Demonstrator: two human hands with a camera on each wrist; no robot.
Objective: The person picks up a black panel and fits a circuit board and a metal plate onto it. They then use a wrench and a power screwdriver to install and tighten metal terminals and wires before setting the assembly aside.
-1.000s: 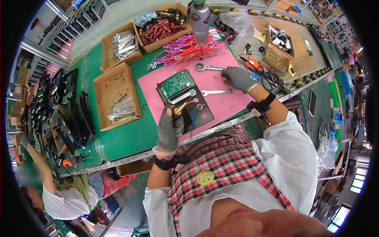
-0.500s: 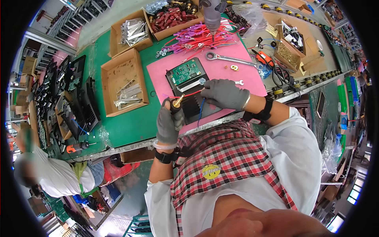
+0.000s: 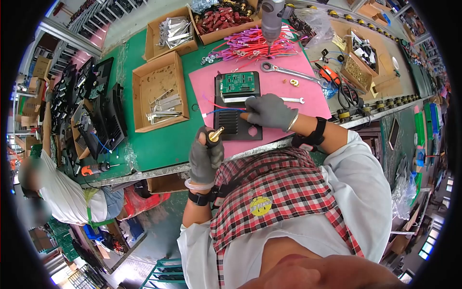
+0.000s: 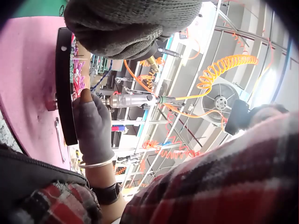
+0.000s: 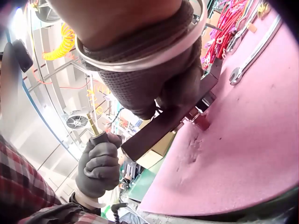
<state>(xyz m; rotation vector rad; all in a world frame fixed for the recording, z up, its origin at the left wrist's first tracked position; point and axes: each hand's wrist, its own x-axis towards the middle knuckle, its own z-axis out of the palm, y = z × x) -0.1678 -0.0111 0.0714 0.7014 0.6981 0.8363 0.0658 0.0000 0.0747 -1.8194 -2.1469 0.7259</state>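
My left hand [image 3: 204, 159] grips a black-bodied connector with a brass stem [image 3: 216, 134], held just off the lower left of a black finned panel [image 3: 226, 126]. The stem points away from the glove in the right wrist view [image 5: 93, 125]. Over the panel's right part, my right hand [image 3: 270, 112] has bent fingers at its surface, where a red wire [image 3: 219, 105] and a blue wire [image 3: 221, 110] meet the fingertips; the exact hold is partly hidden. A green circuit board [image 3: 238, 82] lies on the panel's upper part. The panel appears edge-on in the left wrist view [image 4: 66, 88].
A ratchet wrench [image 3: 291, 72] and small brass parts [image 3: 294, 82] lie on the pink mat [image 3: 315, 98]. Red and purple wires [image 3: 260, 44] are heaped below a hanging driver [image 3: 272, 21]. Boxes, one of metal strips [image 3: 137, 96], stand left; another person is at far left.
My right hand moved from the wrench to the red wire, then over the panel. The red wire end came away from the connector; both wires now point left. The panel turned straighter, and my left hand holds the connector lower.
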